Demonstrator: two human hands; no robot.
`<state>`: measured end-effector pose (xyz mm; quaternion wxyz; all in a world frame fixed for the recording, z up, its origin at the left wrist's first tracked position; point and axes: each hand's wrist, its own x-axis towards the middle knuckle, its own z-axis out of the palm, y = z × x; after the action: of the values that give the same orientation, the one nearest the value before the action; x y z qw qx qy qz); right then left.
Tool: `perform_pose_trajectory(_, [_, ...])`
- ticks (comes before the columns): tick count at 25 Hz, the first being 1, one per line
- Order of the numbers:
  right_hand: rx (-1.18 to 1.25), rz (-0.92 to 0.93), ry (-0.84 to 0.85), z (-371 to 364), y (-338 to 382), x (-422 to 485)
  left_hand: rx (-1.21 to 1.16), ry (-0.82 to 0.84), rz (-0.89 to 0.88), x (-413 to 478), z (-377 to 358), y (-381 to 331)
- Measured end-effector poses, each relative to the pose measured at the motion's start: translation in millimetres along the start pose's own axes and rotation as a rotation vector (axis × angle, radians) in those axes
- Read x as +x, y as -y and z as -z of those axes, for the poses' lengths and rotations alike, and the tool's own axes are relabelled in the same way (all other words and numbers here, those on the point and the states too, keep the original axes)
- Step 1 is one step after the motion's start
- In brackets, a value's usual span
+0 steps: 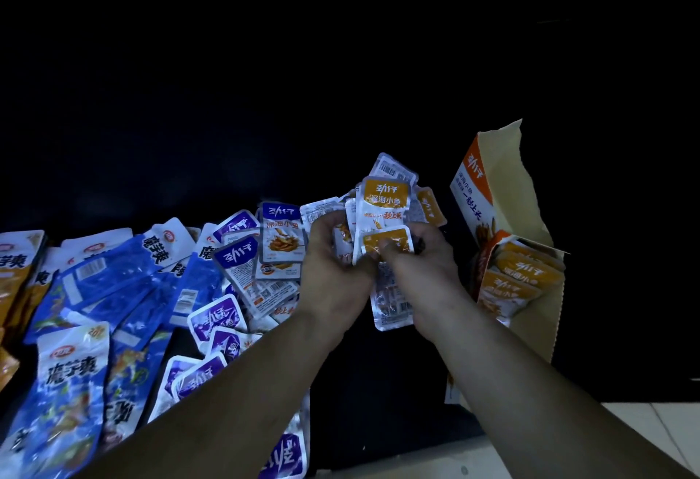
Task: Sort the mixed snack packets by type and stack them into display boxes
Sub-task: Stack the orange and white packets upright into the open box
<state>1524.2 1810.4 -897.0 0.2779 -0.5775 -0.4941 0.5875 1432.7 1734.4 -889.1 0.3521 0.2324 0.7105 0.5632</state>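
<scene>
Both my hands hold a loose bunch of orange-topped fish packets (386, 209) above the dark table. My left hand (335, 262) grips the bunch from the left, fingers curled. My right hand (424, 262) pinches it from the right, thumb on the front packet. An open orange display box (492, 190) stands just to the right, its flap up. Several orange packets (519, 277) stand stacked inside it. Purple-topped packets (242, 251) lie scattered to the left of my hands.
Long blue packets (113, 289) cover the left of the table, with orange long packets (15, 281) at the far left edge. More purple packets (212, 330) lie under my left forearm. The table's pale front edge (644, 425) shows at the lower right.
</scene>
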Motion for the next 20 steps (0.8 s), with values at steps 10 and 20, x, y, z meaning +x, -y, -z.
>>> perform_pose_trajectory(10, [-0.022, -0.116, 0.107, 22.1, 2.2, -82.1, 0.026, 0.075, -0.022, -67.8, 38.7, -19.4])
perform_pose_trajectory(20, [-0.009, -0.088, -0.059, 17.1, -39.9, -121.7, 0.221, 0.298, 0.015, -97.3, 44.8, -0.3])
